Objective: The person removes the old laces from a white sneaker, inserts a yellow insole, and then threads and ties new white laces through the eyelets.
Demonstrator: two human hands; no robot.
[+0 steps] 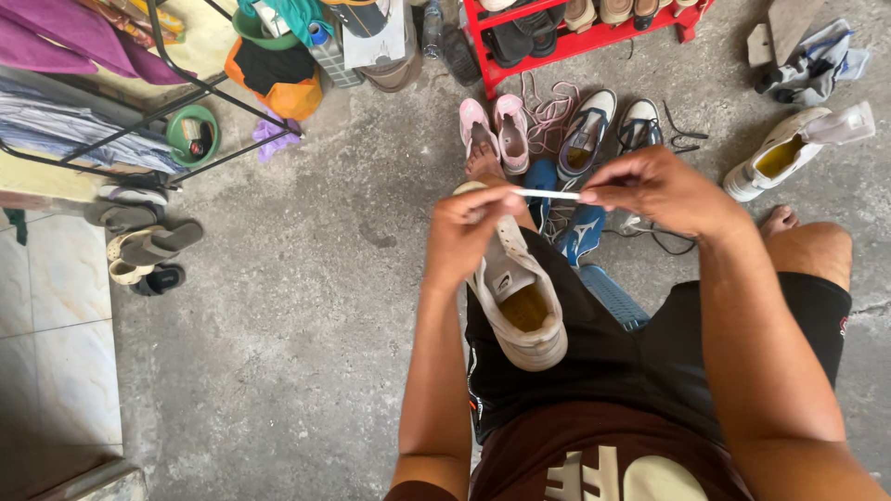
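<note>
— Shoelace (548,194), white and flat, stretched taut between the person's two hands; how does it lie?

— Its long axis runs nearly level across the view, left to right, with a slight drop toward the right hand (664,190). The fingers of that hand are pinched together on one end of it. The left hand (473,232) has its fingers closed on the other end, just above the toe of the white sneaker (518,292).

— And the sneaker itself?

— It rests on the person's left thigh, sole down, on the black shorts (650,353). Its long axis runs away from the body: toe pointing forward toward the pile of shoes, heel toward the waist. The opening faces up and shows a yellowish insole inside.

— What holds things around there?

— A red shoe rack (594,39) at the top carries several sandals and shoes. A green bowl (193,135) on the floor at the left holds some small dark object, too small to make out. On the concrete floor (306,325) ahead of the knees lie a pink pair (494,130), blue sneakers (583,232) and another white sneaker (775,153) lying well apart to the right, its opening showing the same yellowish lining.
</note>
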